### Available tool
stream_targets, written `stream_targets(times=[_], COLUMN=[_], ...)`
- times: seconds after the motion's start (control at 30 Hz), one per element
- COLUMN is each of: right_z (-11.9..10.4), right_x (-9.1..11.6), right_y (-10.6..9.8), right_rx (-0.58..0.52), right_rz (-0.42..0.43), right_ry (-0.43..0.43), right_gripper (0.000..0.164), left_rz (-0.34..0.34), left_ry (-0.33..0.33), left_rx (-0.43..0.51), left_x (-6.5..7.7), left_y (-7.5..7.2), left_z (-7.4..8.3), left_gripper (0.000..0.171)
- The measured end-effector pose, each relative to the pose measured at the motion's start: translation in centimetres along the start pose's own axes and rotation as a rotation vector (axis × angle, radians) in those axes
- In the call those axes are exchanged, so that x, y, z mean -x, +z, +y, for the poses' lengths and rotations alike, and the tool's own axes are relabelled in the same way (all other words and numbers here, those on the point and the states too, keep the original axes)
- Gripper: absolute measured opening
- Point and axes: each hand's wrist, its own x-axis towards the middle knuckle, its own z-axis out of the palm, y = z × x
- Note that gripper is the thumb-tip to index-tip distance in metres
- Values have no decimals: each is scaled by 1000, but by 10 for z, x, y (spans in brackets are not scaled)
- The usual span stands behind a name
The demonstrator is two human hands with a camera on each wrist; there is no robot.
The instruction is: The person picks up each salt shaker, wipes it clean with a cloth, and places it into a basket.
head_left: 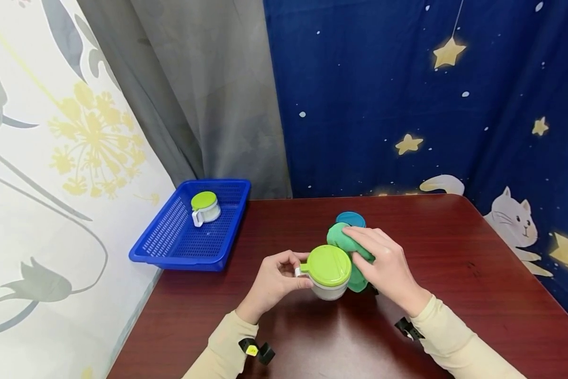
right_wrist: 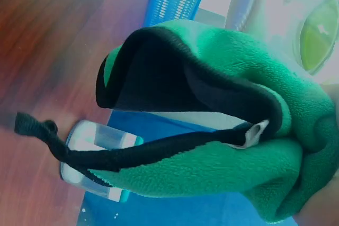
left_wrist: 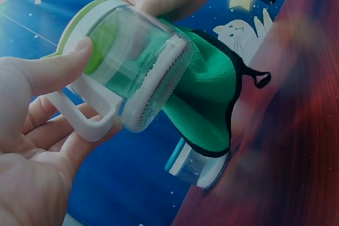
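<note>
My left hand (head_left: 275,279) pinches the white handle of a clear jar (left_wrist: 135,67) with a green flip lid (head_left: 329,266). The jar is held upright over the table, its ribbed white base showing in the left wrist view. On its right side my right hand (head_left: 387,266) grips a green cloth (head_left: 344,241) against the jar. Black edging, a hanging loop (right_wrist: 37,125) and a small white tag (right_wrist: 257,133) show on the folded cloth. Behind the cloth stands a second jar with a blue lid (head_left: 351,218), partly hidden.
A blue perforated basket (head_left: 179,262) sits at the table's back left. In it is another handled jar (head_left: 207,209) with a green lid. The reddish-brown table (head_left: 473,273) meets a patterned wall on the left and curtains (head_left: 359,105) at the back.
</note>
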Motion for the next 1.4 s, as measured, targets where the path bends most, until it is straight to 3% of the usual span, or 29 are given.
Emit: stream_targets(times=[0.23, 0.6, 0.83, 1.13, 1.4], right_z=[-1, 4, 6, 3, 2], right_x=[-2, 17, 18, 19, 7], right_y=[0, 11, 13, 15, 7], right_rx=[-25, 31, -16, -123, -166], right_rz=[-31, -155, -81, -26, -1], right_ry=[-38, -25, -53, -5, -65], right_gripper=[55, 49, 47, 49, 48], left_rz=[-10, 67, 71, 153, 87], left_ry=[18, 68, 97, 88, 88], left_rx=[-9, 15, 12, -46, -29], left_x=[1, 4, 3, 2, 5], left_y=[0, -1, -2, -9, -9], left_z=[1, 3, 3, -1, -1], left_gripper=[33, 35, 33, 35, 33])
